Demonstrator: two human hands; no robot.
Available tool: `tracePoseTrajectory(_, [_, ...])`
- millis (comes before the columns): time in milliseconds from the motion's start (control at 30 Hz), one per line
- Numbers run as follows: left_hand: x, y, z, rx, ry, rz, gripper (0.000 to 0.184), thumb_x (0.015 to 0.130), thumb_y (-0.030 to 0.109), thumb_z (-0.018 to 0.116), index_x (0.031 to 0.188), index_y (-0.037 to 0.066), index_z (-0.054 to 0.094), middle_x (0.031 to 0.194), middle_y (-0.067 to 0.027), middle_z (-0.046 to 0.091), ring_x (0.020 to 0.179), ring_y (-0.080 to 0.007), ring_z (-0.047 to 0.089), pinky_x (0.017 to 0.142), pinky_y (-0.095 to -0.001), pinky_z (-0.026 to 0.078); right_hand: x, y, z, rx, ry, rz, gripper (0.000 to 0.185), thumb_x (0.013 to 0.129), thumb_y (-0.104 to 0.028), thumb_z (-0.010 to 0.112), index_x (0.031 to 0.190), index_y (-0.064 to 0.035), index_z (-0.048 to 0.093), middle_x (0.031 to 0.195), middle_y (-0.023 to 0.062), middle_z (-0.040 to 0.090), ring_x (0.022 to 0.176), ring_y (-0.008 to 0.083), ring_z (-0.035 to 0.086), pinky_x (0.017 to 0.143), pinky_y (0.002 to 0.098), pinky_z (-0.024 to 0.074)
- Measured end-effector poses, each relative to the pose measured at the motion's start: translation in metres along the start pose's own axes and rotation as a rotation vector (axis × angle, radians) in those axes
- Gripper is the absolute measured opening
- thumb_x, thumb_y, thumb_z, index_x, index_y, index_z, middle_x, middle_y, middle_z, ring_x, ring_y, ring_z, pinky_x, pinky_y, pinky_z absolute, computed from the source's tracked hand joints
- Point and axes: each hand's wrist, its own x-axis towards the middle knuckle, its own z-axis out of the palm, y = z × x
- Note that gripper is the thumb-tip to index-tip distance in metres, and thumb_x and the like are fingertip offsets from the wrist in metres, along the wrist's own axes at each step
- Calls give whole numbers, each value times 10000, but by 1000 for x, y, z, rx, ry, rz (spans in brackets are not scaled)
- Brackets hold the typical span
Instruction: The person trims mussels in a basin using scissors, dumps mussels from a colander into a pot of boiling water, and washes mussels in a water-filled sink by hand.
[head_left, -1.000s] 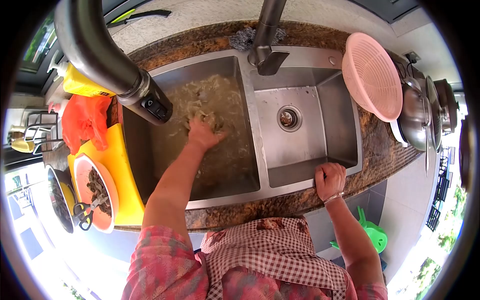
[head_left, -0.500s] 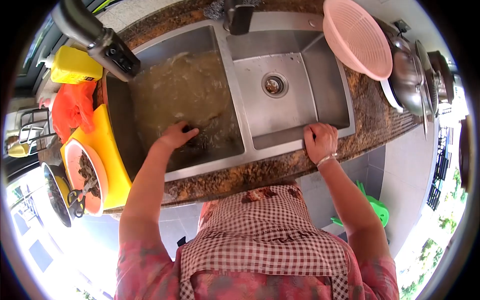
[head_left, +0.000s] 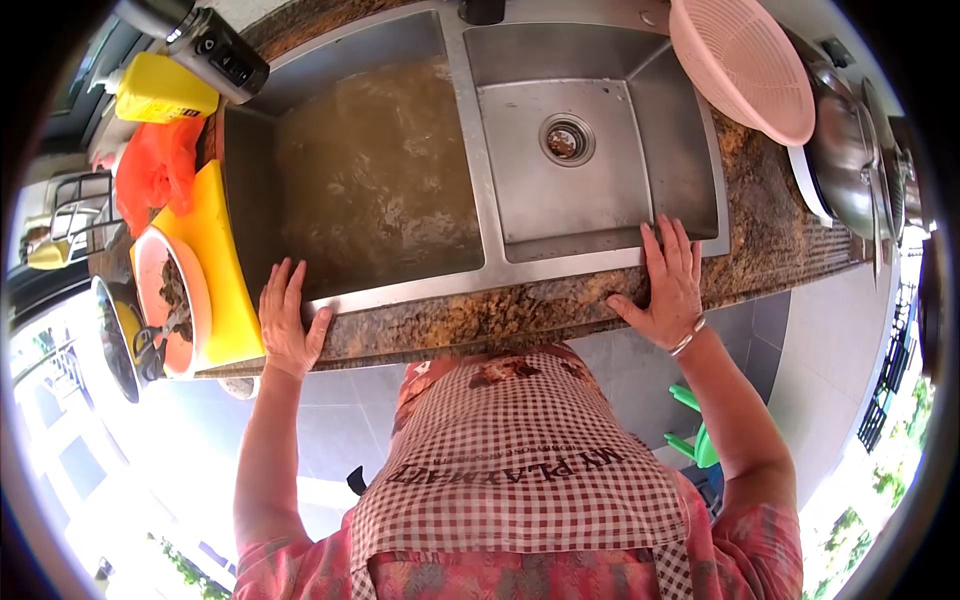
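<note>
My left hand (head_left: 290, 322) rests at the front left corner of the sink (head_left: 400, 288), fingers stretched out over the rim and nothing in its grasp. Beside it lies a yellow cutting board (head_left: 228, 290). My right hand (head_left: 668, 285), with a bracelet at the wrist, lies open on the front rim of the right basin (head_left: 570, 215). Murky brown water (head_left: 385, 160) fills the left basin and hides its bottom. The right basin holds no standing water; its drain (head_left: 566, 140) has some brownish bits in it.
On the board stands a pink bowl (head_left: 203, 300) with dark pieces and scissors (head_left: 150, 350). A red plastic bag (head_left: 160, 170) and a yellow bottle (head_left: 165, 90) are behind it. A pink colander (head_left: 745, 65) and metal pots (head_left: 845, 160) stand to the right.
My left hand has come out of the water and moved left to the sink's front corner. My right hand has uncurled and spread its fingers. The view has shifted slightly.
</note>
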Motion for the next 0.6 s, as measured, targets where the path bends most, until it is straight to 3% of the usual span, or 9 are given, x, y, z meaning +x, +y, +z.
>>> tracePoseTrajectory(67, [2,1,-3,-23,-36,11,736,952,625,474,1408,50,539,1437,-211,520,1352,-419,460,1106,-507,352,0,-3,4,-76,-33,-18,1084,767,-757,628,1548,-76,309,1612,223,218,1497,434,178,1169,663,110])
tracePoseTrajectory(200, [3,-2,-3,-23,-55,27,766,927,647,499,1395,42,549,1416,-205,543,1339,-411,480,1077,-494,374,5,-35,8,-54,-130,-149,1085,778,-785,588,1551,-74,314,1623,225,208,1512,412,160,1180,654,97])
tracePoseTrajectory(433, [0,-10,-4,-59,-32,17,738,896,599,580,1377,40,562,1394,-199,560,1310,-405,505,1046,-487,394,52,-196,47,182,-251,-617,891,907,-692,492,1544,-85,357,1633,196,228,1532,360,146,1217,574,116])
tracePoseTrajectory(500, [-2,-12,-4,-73,-19,6,732,897,595,581,1375,41,565,1394,-197,560,1309,-400,508,1043,-485,397,79,-239,65,195,-171,-676,847,925,-668,480,1535,-89,374,1627,196,242,1529,358,158,1219,572,122])
tracePoseTrajectory(533, [-3,-12,-8,-81,-55,-7,751,937,612,507,1401,22,531,1412,-221,536,1341,-420,475,1094,-495,373,94,-260,72,195,-132,-706,826,935,-655,474,1531,-91,383,1624,196,249,1528,357,164,1219,571,126])
tracePoseTrajectory(600, [-7,-18,-6,-233,34,-22,762,935,621,503,1395,14,534,1415,-240,525,1345,-443,462,1116,-503,354,122,-308,81,213,-198,-639,792,941,-620,491,1515,-82,400,1594,200,303,1513,353,206,1213,580,137])
